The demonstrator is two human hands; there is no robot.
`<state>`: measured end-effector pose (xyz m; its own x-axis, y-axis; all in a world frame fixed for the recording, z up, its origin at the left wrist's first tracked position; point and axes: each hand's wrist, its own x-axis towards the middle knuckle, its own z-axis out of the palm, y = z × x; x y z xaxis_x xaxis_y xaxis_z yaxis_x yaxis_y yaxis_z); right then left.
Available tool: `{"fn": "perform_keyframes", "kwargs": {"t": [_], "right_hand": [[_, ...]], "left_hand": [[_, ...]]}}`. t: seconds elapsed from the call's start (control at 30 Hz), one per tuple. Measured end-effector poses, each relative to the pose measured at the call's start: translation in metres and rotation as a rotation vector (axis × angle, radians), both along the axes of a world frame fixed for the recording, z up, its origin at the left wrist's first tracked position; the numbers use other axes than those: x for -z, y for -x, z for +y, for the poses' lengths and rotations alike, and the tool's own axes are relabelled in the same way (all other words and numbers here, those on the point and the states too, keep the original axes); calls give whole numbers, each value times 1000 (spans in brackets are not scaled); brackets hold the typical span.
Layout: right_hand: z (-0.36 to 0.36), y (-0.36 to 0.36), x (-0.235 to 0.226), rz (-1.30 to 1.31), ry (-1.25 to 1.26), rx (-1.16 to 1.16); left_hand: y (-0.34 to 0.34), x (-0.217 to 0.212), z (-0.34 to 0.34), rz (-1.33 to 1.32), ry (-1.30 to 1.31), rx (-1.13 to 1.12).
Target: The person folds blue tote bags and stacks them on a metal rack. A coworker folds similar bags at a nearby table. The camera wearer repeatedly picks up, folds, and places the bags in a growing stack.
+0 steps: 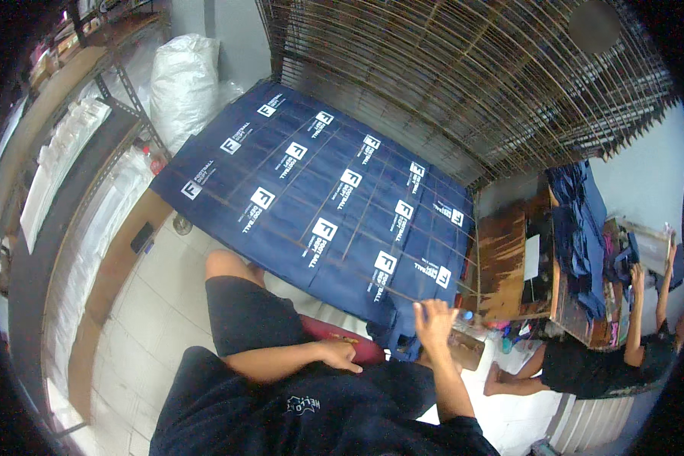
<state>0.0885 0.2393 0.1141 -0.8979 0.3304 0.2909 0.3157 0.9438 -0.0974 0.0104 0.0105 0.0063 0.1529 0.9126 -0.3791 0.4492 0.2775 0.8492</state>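
Note:
Navy fabric pieces (296, 197) with white printed marks lie spread in rows before me, below a stack of raised wire racks (448, 68). My right hand (435, 323) is lifted at the near right corner of the fabric, fingers apart, with nothing visible in it. Low over my lap, beside a dark red rounded object (368, 349), my left hand (338, 355) is loosely curled. Nothing shows in it, though its fingertips are partly hidden. Some navy cloth (391, 334) hangs below the near edge, close to my right hand.
Metal shelving (118, 114) with plastic-wrapped goods runs along the left, near a white sack (184, 83). On the right, another person (600, 361) reaches toward a wooden table (509, 262) with piled navy cloth (577, 235). A bottle and small items lie on the floor there.

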Motion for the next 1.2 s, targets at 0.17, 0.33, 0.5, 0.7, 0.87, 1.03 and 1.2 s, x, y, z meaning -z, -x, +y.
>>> {"fn": "perform_keyframes", "kwargs": {"t": [0.17,0.33,0.5,0.7,0.87,1.03,1.2], "right_hand": [[-23,-8,69,-70,101,66],[-35,-17,92,-130,143,125],[-30,-37,78,-50,289,45],[44,-66,0,316,358,258],[135,-130,-101,839,79,515],[246,-183,-193,831,-421,712],[323,-164,-224,330,-484,891]], "left_hand": [[-1,-5,-4,-12,60,-60],[-4,-6,-3,57,66,-32],[-11,15,-8,104,-22,-26],[-6,1,-1,61,71,-88],[-17,-14,19,-42,-33,-231],[-45,-36,49,33,-3,-56],[-55,-64,74,263,-224,-99]]}}
